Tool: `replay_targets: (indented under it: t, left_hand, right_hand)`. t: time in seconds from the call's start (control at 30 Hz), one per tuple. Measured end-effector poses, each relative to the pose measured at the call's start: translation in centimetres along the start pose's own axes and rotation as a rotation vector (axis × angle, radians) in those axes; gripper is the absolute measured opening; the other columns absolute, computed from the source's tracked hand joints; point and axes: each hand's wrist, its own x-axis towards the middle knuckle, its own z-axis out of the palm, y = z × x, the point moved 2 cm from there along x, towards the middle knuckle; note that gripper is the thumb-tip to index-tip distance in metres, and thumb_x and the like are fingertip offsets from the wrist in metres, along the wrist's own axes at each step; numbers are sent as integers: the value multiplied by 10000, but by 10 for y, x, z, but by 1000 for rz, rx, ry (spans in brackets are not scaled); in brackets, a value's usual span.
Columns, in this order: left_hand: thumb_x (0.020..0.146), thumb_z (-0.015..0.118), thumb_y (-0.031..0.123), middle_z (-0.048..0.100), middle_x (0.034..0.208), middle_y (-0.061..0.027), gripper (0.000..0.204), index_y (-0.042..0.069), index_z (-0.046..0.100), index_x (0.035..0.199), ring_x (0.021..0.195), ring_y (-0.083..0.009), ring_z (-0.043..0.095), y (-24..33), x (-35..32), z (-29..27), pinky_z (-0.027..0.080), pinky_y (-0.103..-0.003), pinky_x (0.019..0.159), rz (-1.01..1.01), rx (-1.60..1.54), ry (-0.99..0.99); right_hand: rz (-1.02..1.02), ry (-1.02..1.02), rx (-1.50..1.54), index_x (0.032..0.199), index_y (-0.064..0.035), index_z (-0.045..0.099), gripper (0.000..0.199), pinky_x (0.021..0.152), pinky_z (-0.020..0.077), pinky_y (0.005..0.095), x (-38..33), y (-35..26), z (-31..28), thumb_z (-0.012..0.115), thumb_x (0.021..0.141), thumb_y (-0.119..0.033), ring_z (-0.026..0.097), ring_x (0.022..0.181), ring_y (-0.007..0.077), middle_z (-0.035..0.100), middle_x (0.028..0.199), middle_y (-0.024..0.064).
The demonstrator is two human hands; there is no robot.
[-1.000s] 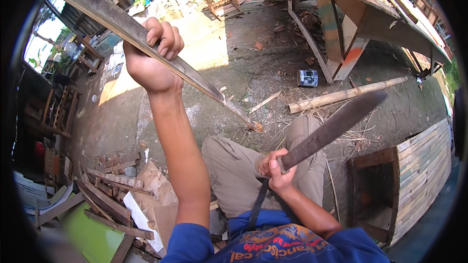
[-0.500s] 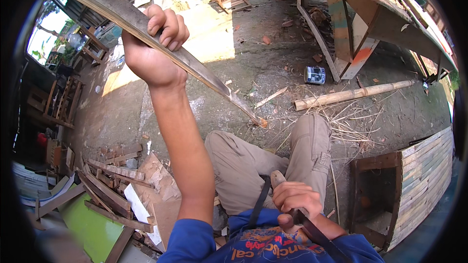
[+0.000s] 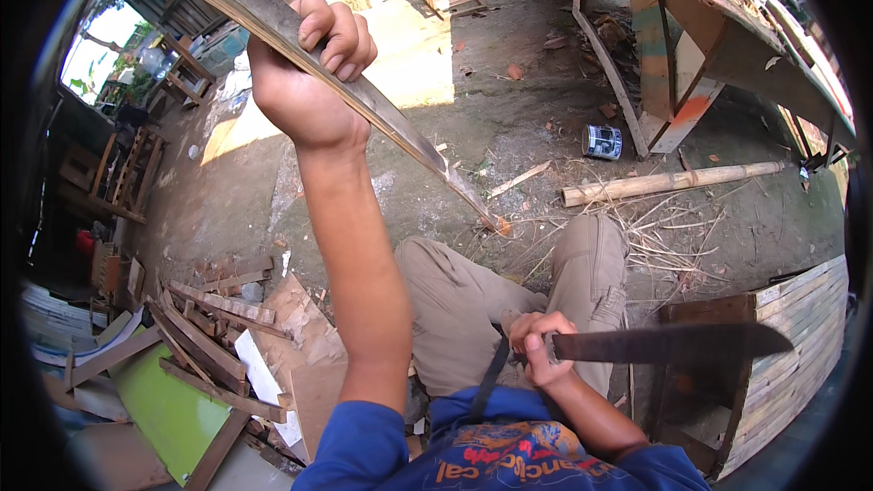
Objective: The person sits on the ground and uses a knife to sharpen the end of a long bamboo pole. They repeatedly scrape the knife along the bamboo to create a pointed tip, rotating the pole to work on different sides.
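Note:
My left hand [image 3: 314,82] is wrapped round a long weathered strip of wood [image 3: 391,118], raised in front of me. The strip slants from the upper left down to a narrow tip near the ground, beyond my knees. In front of my belly, my right hand [image 3: 538,350] grips a machete by its handle. The dark machete blade [image 3: 673,343] points to the right, roughly level, apart from the wood. Fingers cover most of the handle.
Scrap wood [image 3: 218,345] and a green board [image 3: 168,414] lie at left. A slatted box [image 3: 787,345] stands at lower right. A bamboo pole [image 3: 673,184], a can [image 3: 602,141] and dry stalks [image 3: 677,241] are on the ground, with a wooden structure [image 3: 682,55] behind.
My right hand has turned the machete, so its blade has swung from pointing down toward my body out to the right. The left hand still holds the wood, much as before.

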Motion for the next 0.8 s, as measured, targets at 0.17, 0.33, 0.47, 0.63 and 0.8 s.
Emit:
replay_targets:
  t: [0.17, 0.33, 0.47, 0.63, 0.8]
  left_hand:
    - [1015, 233, 448, 270, 521, 11, 456, 137, 314, 691, 489, -91, 198, 1, -4, 3, 185, -252, 460, 22, 11, -10]
    - [1022, 221, 471, 264, 524, 19, 475, 140, 318, 695, 489, -90, 194, 2, -8, 2, 187, -246, 459, 37, 50, 18]
    - [1015, 213, 610, 318, 542, 29, 570, 152, 359, 710, 486, -87, 255, 1, -6, 2, 198, -241, 472, 73, 107, 59]
    - [943, 201, 767, 288, 514, 26, 698, 140, 355, 677, 459, -95, 239, 6, -7, -8, 216, -234, 457, 60, 244, 262]
    - [949, 189, 772, 274, 519, 24, 717, 122, 363, 701, 451, -99, 228, 0, -2, -5, 239, -236, 460, 72, 276, 277]
  right_hand:
    - [455, -22, -607, 899, 11, 581, 214, 500, 436, 335, 8, 44, -2, 706, 902, -162, 578, 496, 183, 560, 553, 109]
    - [409, -73, -523, 897, 8, 588, 253, 495, 436, 361, 23, 31, 29, 713, 897, -212, 621, 494, 254, 573, 548, 162]
    - [590, 0, -701, 844, 24, 589, 285, 540, 459, 349, 16, 78, 19, 706, 904, -230, 576, 516, 197, 594, 595, 137]
    - [718, -125, -726, 871, 42, 610, 326, 559, 468, 370, 19, 77, 12, 689, 909, -272, 599, 528, 272, 604, 604, 179]
    - [613, -108, -681, 905, 28, 635, 357, 548, 486, 371, 2, 119, -2, 660, 918, -328, 596, 472, 280, 582, 526, 167]
